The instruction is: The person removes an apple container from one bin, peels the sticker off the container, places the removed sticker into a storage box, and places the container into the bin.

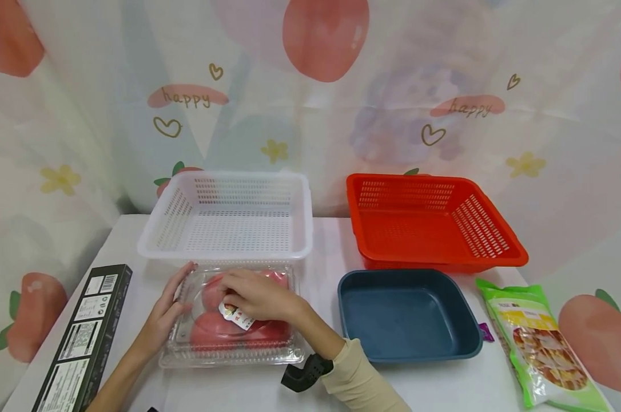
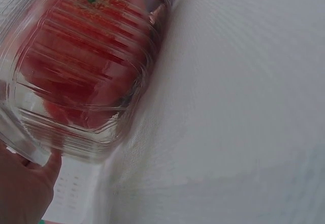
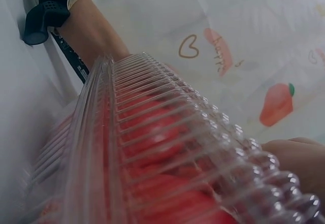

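A clear plastic clamshell box [image 1: 228, 359] of red tomatoes [image 1: 215, 332] lies on the table, its lid down. My left hand [image 1: 161, 315] rests along the box's left side, fingers fairly straight and thumb against the lid; the left wrist view has this hand [image 2: 28, 183] at the box's rim. Above the lid, my right hand [image 1: 256, 294] has curled fingers and pinches the edge of a white printed label [image 1: 237, 316]. How much of the label is stuck down is hidden by the fingers. In the right wrist view the ribbed box wall [image 3: 152, 132] blocks most of the right hand.
Behind the box stands a white basket [image 1: 225, 252], with a red basket [image 1: 441, 260] to its right. A dark blue basin [image 1: 408, 320] is right of my right arm. A green food bag [image 1: 542, 343], a small purple packet [image 1: 486, 332] and a long black box [image 1: 84, 337] flank the table.
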Demonstrator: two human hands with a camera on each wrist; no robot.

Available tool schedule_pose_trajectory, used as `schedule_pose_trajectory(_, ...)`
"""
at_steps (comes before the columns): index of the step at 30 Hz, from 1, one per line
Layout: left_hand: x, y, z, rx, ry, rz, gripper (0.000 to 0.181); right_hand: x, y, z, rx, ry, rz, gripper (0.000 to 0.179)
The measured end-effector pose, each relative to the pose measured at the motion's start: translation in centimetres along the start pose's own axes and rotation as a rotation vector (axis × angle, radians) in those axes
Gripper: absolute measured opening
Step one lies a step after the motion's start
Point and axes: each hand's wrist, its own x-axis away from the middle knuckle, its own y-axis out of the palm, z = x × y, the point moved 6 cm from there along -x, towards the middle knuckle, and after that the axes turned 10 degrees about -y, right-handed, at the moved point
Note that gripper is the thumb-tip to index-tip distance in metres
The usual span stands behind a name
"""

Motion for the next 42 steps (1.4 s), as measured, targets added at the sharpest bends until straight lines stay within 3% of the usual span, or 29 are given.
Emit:
schedule_pose_trajectory(6,0.34,-0.30,0.22,-0.005,0.032,0.018,0.067,-0.29,0.09,-0.15,-0.012,-0.031,0.009,0.008)
schedule_pose_trajectory(12,0.35,-0.10,0.16,-0.006,0.003,0.010,0.066,-0.22,0.14,-0.03,-0.020,-0.034,0.005,0.006)
schedule_pose_trajectory(42,-0.07,0.22,0.16,0.011,-0.004,0.010,0.067,0.04,0.10,0.45,-0.093,0.010,0.030,0.006)
